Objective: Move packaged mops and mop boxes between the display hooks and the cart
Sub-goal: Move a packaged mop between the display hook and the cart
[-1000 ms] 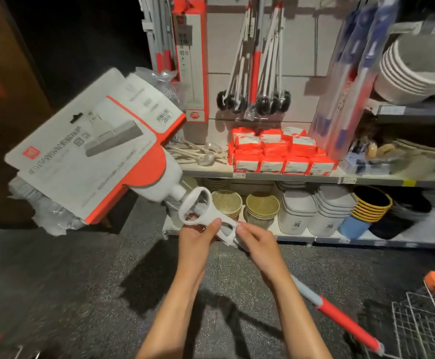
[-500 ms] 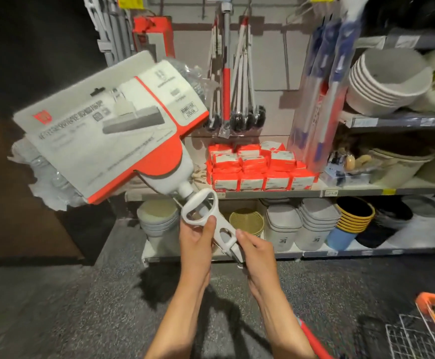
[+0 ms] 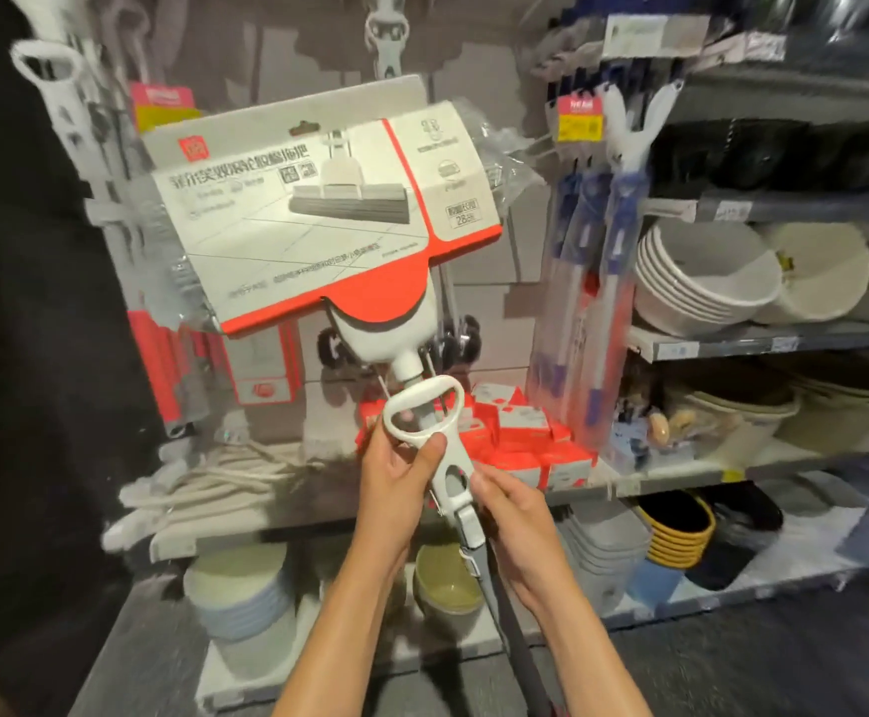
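Note:
I hold a packaged sponge mop point(image 3: 318, 214) up in front of the display wall; its white and red card head is nearly level, and a hang slot shows at its top edge. My left hand point(image 3: 396, 483) grips the white loop lever point(image 3: 422, 411) below the head. My right hand point(image 3: 515, 514) grips the white lower end of the lever, where the grey pole point(image 3: 504, 613) runs down between my forearms. More mops hang behind: white-handled ones point(image 3: 54, 90) at the upper left and blue packaged ones point(image 3: 592, 240) to the right.
Red mop boxes point(image 3: 266, 370) hang low on the wall behind the card. Small red boxes point(image 3: 530, 442) and cotton mop heads point(image 3: 225, 483) lie on the middle shelf. Stacked basins point(image 3: 706, 271) and bowls point(image 3: 680, 530) fill the shelves at right and below.
The mop has been lifted and swung upright towards the wall, its card head turning from tilted left to nearly level. My view has moved closer to the shelves; the cart has dropped out of sight.

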The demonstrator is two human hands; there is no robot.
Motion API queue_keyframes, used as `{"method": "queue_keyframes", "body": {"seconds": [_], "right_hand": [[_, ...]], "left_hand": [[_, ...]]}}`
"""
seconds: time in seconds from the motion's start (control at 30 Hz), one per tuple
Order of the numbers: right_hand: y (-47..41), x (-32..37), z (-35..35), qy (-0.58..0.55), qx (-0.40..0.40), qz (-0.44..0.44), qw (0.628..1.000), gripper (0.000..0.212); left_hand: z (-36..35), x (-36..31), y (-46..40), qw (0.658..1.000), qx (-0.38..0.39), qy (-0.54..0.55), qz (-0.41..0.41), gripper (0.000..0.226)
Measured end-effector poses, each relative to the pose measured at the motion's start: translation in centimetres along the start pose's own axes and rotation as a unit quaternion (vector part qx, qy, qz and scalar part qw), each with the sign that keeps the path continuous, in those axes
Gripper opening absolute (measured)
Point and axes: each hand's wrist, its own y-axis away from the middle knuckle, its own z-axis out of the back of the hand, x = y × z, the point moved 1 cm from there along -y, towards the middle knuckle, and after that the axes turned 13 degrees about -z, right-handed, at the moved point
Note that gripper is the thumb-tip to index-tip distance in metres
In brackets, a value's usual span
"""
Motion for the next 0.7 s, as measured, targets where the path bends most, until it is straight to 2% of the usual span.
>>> {"method": "queue_keyframes", "body": {"seconds": [0.07, 0.17, 0.27, 0.37, 0.7], "right_hand": [[-1.8, 1.9, 0.2, 0.046, 0.014, 0.023, 0.999, 0.030], [-4.2, 4.6, 0.8, 0.126, 0.033, 0.065, 0.989, 0.033], [-6.3, 6.8, 1.1, 0.159, 0.036, 0.084, 0.983, 0.027], [-8.3, 8.7, 1.2, 0.164, 0.020, 0.124, 0.978, 0.030], [-14.0, 12.9, 5.0, 0.097, 0.035, 0.180, 0.978, 0.030]], "left_hand": [[-0.7, 0.4, -2.4, 1.000, 0.018, 0.003, -0.003, 0.049], [-1.4, 1.2, -5.6, 0.999, 0.047, 0.004, 0.000, 0.042], [-2.5, 1.6, -8.1, 0.997, 0.070, 0.015, 0.006, 0.042], [-4.2, 2.1, -10.0, 0.996, 0.084, 0.019, -0.007, 0.042], [-10.5, 4.1, -15.9, 0.991, 0.129, -0.033, -0.027, 0.034]]}}
